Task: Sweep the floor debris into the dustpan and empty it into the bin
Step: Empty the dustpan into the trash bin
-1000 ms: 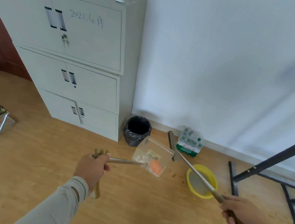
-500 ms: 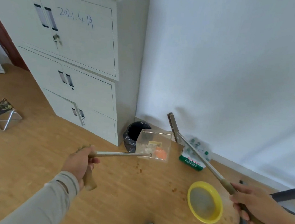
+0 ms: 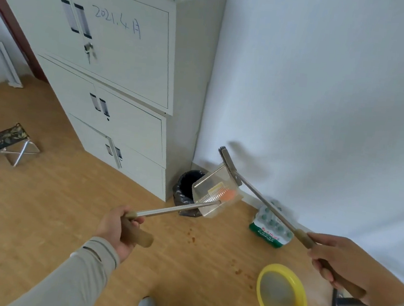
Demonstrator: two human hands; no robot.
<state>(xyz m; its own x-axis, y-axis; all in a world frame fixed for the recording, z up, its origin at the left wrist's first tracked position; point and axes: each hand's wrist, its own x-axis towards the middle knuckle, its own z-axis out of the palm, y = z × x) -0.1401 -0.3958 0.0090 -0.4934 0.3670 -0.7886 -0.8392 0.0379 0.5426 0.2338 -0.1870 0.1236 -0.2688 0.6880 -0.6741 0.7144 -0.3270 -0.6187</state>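
Head view. The left hand (image 3: 117, 231) is gripping the tan grip of the dustpan (image 3: 216, 192), fingers curled round it, and is holding the clear pan off the floor (image 3: 50, 211). The pan's metal shaft is running forward and to the right from that hand, so the long axis is pointing toward the corner where the black-lined bin (image 3: 186, 189) is standing against the foot of the grey cabinet (image 3: 128, 81). The pan is hanging beside and partly over the bin's right rim, carrying pale scraps and an orange piece of debris (image 3: 229, 193).

The right hand (image 3: 334, 261) is clenching the handle of the brush (image 3: 229, 166); its shaft is slanting forward and to the left, and the bristle head is lying against the far edge of the pan.

The two shafts are converging on the bin, which lies ahead of and between both hands, nearer the left one. Judged from this layout, the load is not yet over the bin's mouth: the emptying is calling for a short shift leftward and a tilt of the pan about its shaft. Small brown specks are still lying on the floor near the yellow basin (image 3: 280, 295).
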